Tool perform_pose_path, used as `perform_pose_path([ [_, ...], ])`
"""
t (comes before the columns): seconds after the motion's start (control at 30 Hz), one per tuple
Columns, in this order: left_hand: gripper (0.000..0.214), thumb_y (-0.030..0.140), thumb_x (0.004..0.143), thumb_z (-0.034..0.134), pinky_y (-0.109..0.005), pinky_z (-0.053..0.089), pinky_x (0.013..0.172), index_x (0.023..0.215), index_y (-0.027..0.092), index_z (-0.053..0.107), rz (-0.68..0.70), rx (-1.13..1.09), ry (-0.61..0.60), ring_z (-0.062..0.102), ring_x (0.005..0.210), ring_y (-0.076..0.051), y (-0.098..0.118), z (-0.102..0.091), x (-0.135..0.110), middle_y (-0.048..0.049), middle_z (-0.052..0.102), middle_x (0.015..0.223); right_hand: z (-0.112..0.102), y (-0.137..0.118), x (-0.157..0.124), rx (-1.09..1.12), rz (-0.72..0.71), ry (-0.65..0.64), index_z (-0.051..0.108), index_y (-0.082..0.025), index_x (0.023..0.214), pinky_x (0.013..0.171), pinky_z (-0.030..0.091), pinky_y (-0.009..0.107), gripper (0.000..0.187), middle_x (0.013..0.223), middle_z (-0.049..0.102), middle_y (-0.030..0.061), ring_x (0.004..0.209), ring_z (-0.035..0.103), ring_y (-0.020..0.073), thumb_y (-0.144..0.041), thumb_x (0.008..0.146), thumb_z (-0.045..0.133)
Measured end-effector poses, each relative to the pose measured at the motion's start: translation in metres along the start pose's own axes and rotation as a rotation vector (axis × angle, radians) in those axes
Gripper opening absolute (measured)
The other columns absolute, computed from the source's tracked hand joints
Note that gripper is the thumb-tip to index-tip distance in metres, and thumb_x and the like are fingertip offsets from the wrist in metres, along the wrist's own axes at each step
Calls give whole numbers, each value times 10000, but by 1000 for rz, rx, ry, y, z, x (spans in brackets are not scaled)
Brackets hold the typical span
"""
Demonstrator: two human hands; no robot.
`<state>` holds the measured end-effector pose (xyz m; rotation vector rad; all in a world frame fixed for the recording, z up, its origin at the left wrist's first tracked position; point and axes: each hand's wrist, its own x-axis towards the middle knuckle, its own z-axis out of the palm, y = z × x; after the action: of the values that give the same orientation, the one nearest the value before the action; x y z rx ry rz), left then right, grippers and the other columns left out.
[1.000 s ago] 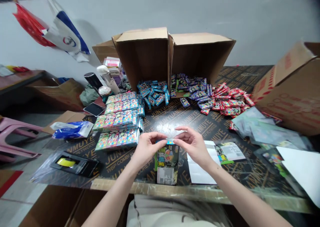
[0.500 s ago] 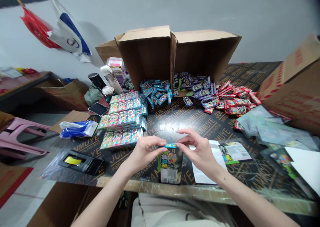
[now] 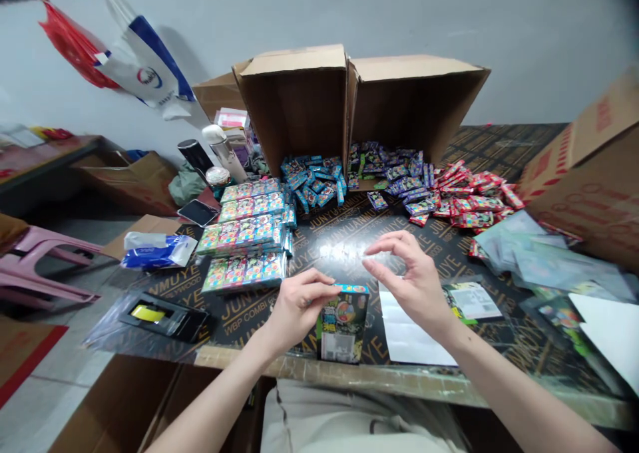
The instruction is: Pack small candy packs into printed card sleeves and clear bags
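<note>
A small colourful packet point(image 3: 342, 321) stands upright near the table's front edge. My left hand point(image 3: 298, 302) is closed on its left top corner. My right hand point(image 3: 416, 279) hovers just above and to the right of the packet, fingers curled apart with nothing in them. A white sheet point(image 3: 407, 330) lies under that hand. To the left sit rows of wrapped multi-colour packs point(image 3: 243, 239).
Two open cardboard boxes point(image 3: 359, 100) lie on their sides at the back, spilling blue point(image 3: 312, 182), purple point(image 3: 397, 177) and red point(image 3: 466, 197) packets. A large box point(image 3: 589, 173) stands at right beside clear bags point(image 3: 544, 250). A tape dispenser point(image 3: 160, 314), phone and bottles sit at left.
My right hand has let go of the packet's top and lifted up and to the right. My left hand stays on the packet, which now stands a little lower.
</note>
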<state>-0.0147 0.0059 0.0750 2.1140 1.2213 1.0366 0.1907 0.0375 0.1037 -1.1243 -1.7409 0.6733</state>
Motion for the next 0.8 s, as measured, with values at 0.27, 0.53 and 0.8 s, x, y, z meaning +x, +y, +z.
perform_pose_path([
  [0.27,55,123,708,584,-296,489,729,695,164,619,-113,-119,108,641,772,-183,7,3,1,-78,689,810,35,4,0,298,218,-300,616,-172,598,814,377,332,170,813,632,29,833,572,181,-287,711,670],
  [0.53,129,227,655,687,-292,480,684,665,166,574,-128,-95,207,620,716,-171,7,11,-3,-61,673,775,42,12,-2,298,245,-284,624,-172,588,848,368,356,164,823,635,38,858,574,193,-280,705,660],
  [0.8,307,273,641,720,-266,516,711,912,192,599,-428,-383,281,636,788,-177,-4,34,-5,-25,670,866,64,23,-10,513,387,-128,429,-250,965,611,454,244,253,780,578,-31,650,566,120,-195,740,530],
])
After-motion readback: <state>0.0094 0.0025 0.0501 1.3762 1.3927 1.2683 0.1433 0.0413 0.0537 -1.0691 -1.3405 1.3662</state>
